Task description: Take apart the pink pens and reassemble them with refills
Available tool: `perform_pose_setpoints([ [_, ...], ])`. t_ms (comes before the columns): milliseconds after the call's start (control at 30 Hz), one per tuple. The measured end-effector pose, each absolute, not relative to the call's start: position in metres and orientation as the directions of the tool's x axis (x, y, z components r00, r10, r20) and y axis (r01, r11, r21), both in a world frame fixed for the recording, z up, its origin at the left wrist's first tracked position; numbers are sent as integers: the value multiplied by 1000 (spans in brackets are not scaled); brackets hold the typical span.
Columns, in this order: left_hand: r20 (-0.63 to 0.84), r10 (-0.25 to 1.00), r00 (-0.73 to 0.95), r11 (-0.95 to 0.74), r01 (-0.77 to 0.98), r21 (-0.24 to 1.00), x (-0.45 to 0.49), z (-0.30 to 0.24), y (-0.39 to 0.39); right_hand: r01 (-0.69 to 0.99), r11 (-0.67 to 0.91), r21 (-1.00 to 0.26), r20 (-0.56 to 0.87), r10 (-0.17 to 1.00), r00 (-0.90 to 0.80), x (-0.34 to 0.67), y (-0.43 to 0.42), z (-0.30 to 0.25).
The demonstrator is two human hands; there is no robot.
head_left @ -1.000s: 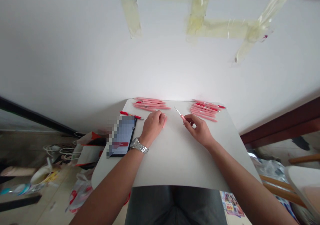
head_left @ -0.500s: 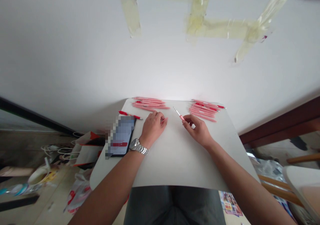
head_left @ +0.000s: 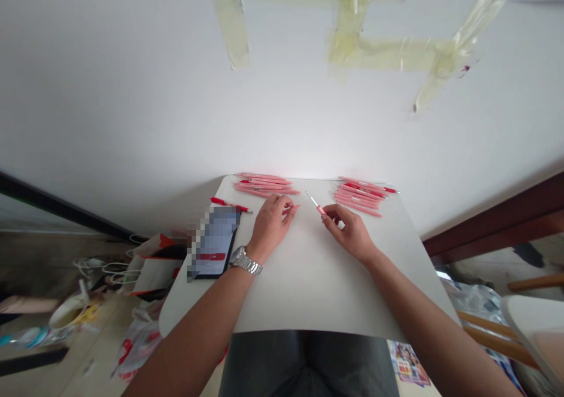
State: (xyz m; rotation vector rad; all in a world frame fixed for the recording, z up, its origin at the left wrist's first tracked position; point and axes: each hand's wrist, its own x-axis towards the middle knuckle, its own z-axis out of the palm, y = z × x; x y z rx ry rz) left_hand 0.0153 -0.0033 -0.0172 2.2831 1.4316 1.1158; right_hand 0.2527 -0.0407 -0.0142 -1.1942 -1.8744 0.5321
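My left hand [head_left: 269, 224], with a metal watch [head_left: 245, 261] on its wrist, is closed on a pink pointed pen barrel [head_left: 291, 209]; the fingers hide part of it. On the right, my right hand [head_left: 348, 229] pinches an opened pink pen [head_left: 320, 209], whose thin pale refill [head_left: 312, 198] sticks out toward the upper left. The two pieces are apart, above the middle of the white table [head_left: 308, 279]. Beyond my left hand lies a row of pink pens [head_left: 264, 183]. Another group of pink and red pens [head_left: 359, 197] lies beyond my right hand.
A phone [head_left: 215, 244] lies at the table's left side, with a red pen [head_left: 231, 204] just above it. The table's back edge stands against a white wall [head_left: 286, 121] with yellowed tape. Bags [head_left: 154, 268] are on the floor at left; a white-topped stool [head_left: 533, 320] is at right.
The pink barrel in my left hand has turned slightly, and its pointed end now sticks out further to the right. My right hand holds the opened pen almost unchanged.
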Motion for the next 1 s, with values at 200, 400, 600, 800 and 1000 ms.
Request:
perform_pose_setpoints([
  [200, 467, 864, 188, -482, 577, 659, 18, -10, -5, 537, 451, -712, 410, 889, -203, 254, -41, -14],
  [400, 405, 909, 95, -410, 370, 834, 21, -10, -4, 533, 448, -718, 405, 891, -204, 253, -41, -15],
  [600, 303, 948, 95, -307, 28, 951, 24, -9, -1, 532, 459, -712, 412, 886, -212, 253, -42, -15],
  [800, 176, 984, 12, -172, -161, 972, 27, -6, -2, 540, 459, -705, 404, 886, -226, 254, -40, -17],
  [1000, 130, 992, -1, -124, -318, 940, 28, -3, -3, 532, 465, -708, 394, 885, -248, 254, -40, -17],
])
